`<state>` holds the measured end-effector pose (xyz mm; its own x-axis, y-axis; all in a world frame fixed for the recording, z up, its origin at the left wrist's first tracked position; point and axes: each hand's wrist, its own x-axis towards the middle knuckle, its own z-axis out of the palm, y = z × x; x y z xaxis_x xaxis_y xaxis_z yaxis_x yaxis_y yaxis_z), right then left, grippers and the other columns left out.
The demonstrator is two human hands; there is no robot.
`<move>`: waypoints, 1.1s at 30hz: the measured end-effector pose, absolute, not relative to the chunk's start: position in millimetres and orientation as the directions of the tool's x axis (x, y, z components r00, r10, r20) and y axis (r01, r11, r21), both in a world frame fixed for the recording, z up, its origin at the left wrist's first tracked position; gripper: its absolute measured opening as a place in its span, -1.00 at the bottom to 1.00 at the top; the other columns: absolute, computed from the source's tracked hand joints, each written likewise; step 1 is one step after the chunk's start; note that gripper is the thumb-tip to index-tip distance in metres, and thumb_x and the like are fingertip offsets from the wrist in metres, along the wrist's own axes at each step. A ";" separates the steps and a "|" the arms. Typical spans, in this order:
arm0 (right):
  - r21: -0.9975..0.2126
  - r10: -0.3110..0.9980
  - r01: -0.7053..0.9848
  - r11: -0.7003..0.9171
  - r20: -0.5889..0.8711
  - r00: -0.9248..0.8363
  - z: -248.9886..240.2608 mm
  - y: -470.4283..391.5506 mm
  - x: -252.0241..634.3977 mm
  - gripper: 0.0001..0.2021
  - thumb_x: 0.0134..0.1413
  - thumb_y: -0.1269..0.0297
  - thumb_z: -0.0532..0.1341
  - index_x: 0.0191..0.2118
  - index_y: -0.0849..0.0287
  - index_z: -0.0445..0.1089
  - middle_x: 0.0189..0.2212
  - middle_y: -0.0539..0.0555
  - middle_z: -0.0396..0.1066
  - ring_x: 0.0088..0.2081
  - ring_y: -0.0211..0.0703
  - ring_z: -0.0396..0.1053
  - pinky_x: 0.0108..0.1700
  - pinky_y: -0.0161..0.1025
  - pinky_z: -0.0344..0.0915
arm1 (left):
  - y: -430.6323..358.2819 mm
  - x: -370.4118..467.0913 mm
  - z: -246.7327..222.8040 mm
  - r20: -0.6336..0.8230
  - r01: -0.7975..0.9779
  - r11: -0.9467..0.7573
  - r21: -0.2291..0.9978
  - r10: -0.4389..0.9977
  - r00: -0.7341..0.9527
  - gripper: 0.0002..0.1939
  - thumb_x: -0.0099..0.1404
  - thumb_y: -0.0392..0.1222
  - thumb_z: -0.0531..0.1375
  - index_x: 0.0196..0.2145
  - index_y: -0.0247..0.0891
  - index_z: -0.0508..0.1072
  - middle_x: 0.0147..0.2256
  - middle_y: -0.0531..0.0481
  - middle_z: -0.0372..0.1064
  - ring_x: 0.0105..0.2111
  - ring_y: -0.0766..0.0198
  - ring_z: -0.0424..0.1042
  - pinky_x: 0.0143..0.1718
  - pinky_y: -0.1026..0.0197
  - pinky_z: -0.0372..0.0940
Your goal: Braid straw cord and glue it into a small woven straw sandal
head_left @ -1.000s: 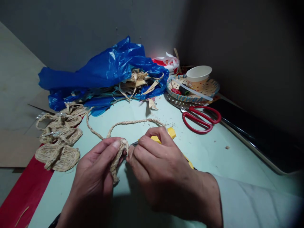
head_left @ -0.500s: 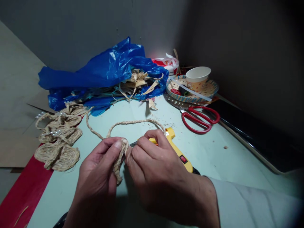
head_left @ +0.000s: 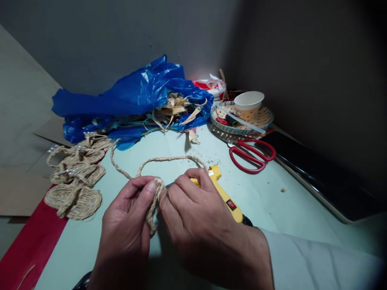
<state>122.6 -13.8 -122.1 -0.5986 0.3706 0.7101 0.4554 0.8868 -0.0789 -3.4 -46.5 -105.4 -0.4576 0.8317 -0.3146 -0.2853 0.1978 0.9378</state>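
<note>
Your left hand (head_left: 125, 219) pinches the braid (head_left: 154, 204), right hand (head_left: 198, 213) curls against it, can't tell its grip. Nudge that forward, might knock the yellow glue gun (head_left: 226, 197) beyond it.

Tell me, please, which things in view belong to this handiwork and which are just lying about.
Probably part of the work: braided cord in the left hand; yellow glue gun; coiled pieces.
Apparently lying about for now: red-handled scissors; paper cup; black flat object.
</note>
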 end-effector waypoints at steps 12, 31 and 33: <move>-0.003 0.438 0.522 0.853 0.549 -0.712 -125.8 -20.6 120.4 -0.83 0.30 0.36 0.18 -0.16 0.37 0.45 -0.35 0.16 0.42 -0.33 0.08 0.25 -0.22 0.07 0.12 | -46.0 -11.5 -123.2 -0.312 -0.422 0.111 0.900 0.841 -0.443 -0.56 -0.14 -0.07 0.58 -0.30 -0.11 0.55 -0.38 0.12 0.43 -0.37 0.33 0.41 -0.42 0.43 0.38; -0.209 0.577 0.565 0.798 0.533 -0.618 -120.8 -16.0 114.6 -0.80 0.35 0.29 0.12 -0.15 0.31 0.43 -0.30 0.17 0.45 -0.27 0.07 0.28 -0.13 0.03 0.20 | -39.1 4.6 -116.2 -0.255 -0.537 -0.027 0.843 0.859 -0.444 -0.65 0.04 -0.17 0.49 -0.28 -0.06 0.42 -0.24 0.09 0.50 -0.08 0.26 0.46 -0.06 0.32 0.34; -0.227 0.592 0.572 0.788 0.535 -0.603 -122.2 -15.4 113.8 -0.82 0.32 0.31 0.12 -0.18 0.28 0.43 -0.33 0.16 0.44 -0.28 0.06 0.28 -0.14 0.01 0.20 | -39.4 8.7 -117.5 -0.240 -0.527 -0.041 0.849 0.859 -0.452 -0.69 0.11 -0.19 0.45 -0.28 -0.07 0.41 -0.22 0.09 0.50 -0.06 0.26 0.47 -0.02 0.29 0.34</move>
